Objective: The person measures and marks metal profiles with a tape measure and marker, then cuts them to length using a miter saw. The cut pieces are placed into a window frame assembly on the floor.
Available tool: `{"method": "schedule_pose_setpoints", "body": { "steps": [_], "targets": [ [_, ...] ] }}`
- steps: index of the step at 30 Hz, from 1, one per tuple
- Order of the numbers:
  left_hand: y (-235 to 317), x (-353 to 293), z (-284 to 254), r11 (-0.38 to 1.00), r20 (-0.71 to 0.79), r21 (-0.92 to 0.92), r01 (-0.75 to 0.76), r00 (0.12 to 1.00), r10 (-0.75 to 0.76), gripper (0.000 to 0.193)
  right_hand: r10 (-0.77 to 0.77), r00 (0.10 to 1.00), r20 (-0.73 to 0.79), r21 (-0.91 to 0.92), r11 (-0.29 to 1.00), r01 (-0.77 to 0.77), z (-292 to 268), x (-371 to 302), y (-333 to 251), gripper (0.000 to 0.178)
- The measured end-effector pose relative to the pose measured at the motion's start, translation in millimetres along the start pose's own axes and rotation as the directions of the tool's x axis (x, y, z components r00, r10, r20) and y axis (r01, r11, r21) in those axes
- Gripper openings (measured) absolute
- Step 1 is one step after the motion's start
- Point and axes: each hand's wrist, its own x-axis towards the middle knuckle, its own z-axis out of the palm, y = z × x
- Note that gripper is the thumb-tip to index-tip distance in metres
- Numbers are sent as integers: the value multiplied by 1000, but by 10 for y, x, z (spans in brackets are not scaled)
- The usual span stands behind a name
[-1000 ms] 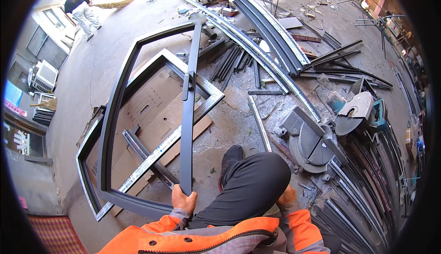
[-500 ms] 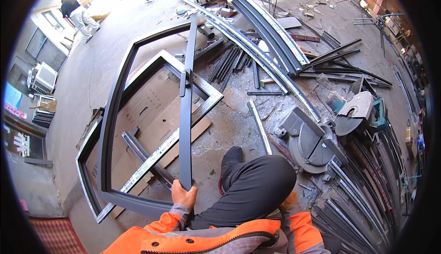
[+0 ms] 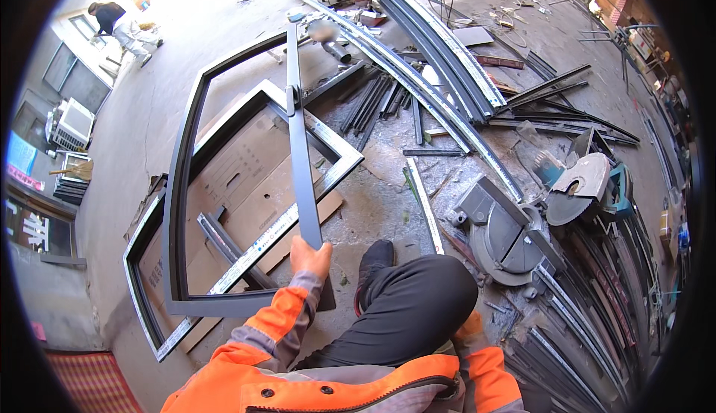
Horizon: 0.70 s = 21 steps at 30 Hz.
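Observation:
My left hand [image 3: 311, 258] is wrapped round the near end of the long side bar of a dark grey window sash [image 3: 303, 178]. The sash is an open rectangle, tilted, with a handle [image 3: 294, 99] midway along that bar. Beneath it lies a second window frame [image 3: 261, 247] with whitish printed film on its faces, over flattened cardboard [image 3: 250, 167] on the floor. A short dark profile [image 3: 231, 241] rests inside that lower frame. My right hand [image 3: 470, 329] is low beside my bent knee; its fingers are mostly hidden.
A mitre saw [image 3: 507, 234] with an exposed round blade [image 3: 570, 202] stands on my right. Long metal profiles [image 3: 440, 47] and offcuts litter the floor ahead and beside the saw. Far left, a person [image 3: 123, 29] bends over near a wall and a white air-conditioner unit [image 3: 72, 126].
My left hand has moved forward and slightly right with the sash. The sash's near edge has risen, and its far corner has shifted left. The distant person bends lower.

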Motion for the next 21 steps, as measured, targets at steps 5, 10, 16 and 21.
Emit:
{"method": "schedule_pose_setpoints", "body": {
  "steps": [5,10,16,21],
  "targets": [
    [550,275,225,999,-40,-29,21,999,-22,57,-54,998,-29,-4,999,54,10,-35,126,47],
    [875,634,456,996,-33,-20,86,996,-86,66,-45,997,-67,22,999,47,-31,-2,16,54],
    [1182,882,575,996,-59,-12,83,995,-83,81,-68,983,-173,80,993,83,-81,99,-201,62],
    [850,1057,440,990,154,-134,-40,986,61,78,-169,962,-213,32,983,180,-219,353,-563,50]
  ]
}}
